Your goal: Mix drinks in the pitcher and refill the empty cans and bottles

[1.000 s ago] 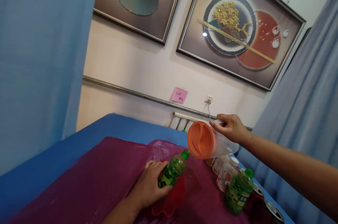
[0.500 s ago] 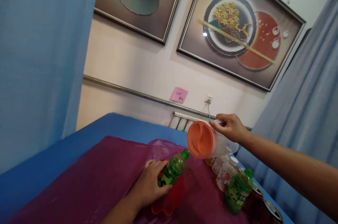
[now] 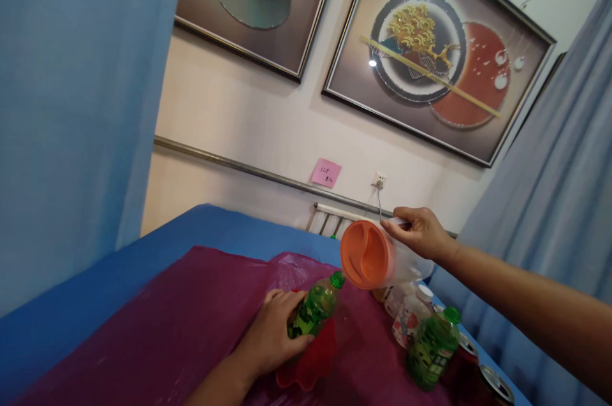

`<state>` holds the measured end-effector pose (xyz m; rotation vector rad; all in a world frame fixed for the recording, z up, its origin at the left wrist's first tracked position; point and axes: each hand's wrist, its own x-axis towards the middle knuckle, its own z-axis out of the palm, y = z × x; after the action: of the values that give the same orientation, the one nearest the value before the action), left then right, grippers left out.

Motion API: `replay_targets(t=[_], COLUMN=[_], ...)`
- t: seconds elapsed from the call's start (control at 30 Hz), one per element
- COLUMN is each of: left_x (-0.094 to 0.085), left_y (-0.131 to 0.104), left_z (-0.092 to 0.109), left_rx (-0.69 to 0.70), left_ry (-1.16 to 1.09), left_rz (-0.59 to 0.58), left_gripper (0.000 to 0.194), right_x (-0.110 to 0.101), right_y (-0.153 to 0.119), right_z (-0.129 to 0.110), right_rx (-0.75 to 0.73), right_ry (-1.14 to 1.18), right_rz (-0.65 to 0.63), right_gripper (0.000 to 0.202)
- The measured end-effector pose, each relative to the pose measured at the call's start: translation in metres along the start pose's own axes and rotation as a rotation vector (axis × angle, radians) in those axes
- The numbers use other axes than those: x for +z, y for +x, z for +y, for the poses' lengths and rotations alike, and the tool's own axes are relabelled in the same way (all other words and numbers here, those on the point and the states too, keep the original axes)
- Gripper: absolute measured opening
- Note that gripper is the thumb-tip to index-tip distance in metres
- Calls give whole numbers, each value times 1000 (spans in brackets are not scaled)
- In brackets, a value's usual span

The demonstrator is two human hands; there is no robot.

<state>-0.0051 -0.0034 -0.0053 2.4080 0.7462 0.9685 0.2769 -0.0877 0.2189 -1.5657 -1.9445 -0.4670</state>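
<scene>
My left hand (image 3: 272,334) is wrapped round a green-labelled bottle (image 3: 315,308), which leans to the right over a red scalloped dish (image 3: 313,364). The green rim of the bottle is close to the orange lid (image 3: 367,254) of a clear pitcher (image 3: 406,264). That pitcher lies tipped on its side in the air, lid toward the left, and my right hand (image 3: 421,232) grips its handle. Whether liquid runs between pitcher and bottle cannot be made out.
A second green bottle (image 3: 433,348), a clear patterned bottle (image 3: 411,320) and dark red cans (image 3: 495,387) stand at the right on the purple sheet (image 3: 191,323). Blue curtains (image 3: 81,106) hang on both sides. A metal rail (image 3: 239,166) crosses the wall behind.
Everything in view has shifted very slightly to the right. Both hands keep their hold, with the bottle and pitcher in nearly the same pose.
</scene>
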Motion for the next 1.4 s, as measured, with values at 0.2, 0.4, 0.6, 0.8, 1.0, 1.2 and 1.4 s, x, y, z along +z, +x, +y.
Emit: replay_targets(t=[0.2, 0.4, 0.6, 0.8, 1.0, 1.2, 1.4], left_x=[-1, -4, -6, -6, -5, -2, 1], left_y=[1, 0, 1, 1, 0, -1, 0], left_z=[0, 4, 7, 7, 6, 2, -1], left_rx=[-7, -19, -12, -12, -19, -14, -12], left_ry=[-4, -22, -18, -19, -20, -14, -20], left_rz=[-7, -32, -33, -34, -34, -32, -23], left_gripper=[54, 51, 51, 50, 53, 52, 54], right_x=[-1, -1, -1, 0, 1, 0, 0], right_y=[0, -1, -1, -1, -2, -2, -3], right_z=[-1, -3, -5, -2, -1, 1, 0], right_rx=[1, -17, -25, -6, -5, 9, 10], right_ry=[-10, -16, -17, 0, 10, -2, -6], right_rz=[-2, 6, 10, 9, -2, -11, -7], right_gripper=[52, 51, 51, 51, 51, 51, 51])
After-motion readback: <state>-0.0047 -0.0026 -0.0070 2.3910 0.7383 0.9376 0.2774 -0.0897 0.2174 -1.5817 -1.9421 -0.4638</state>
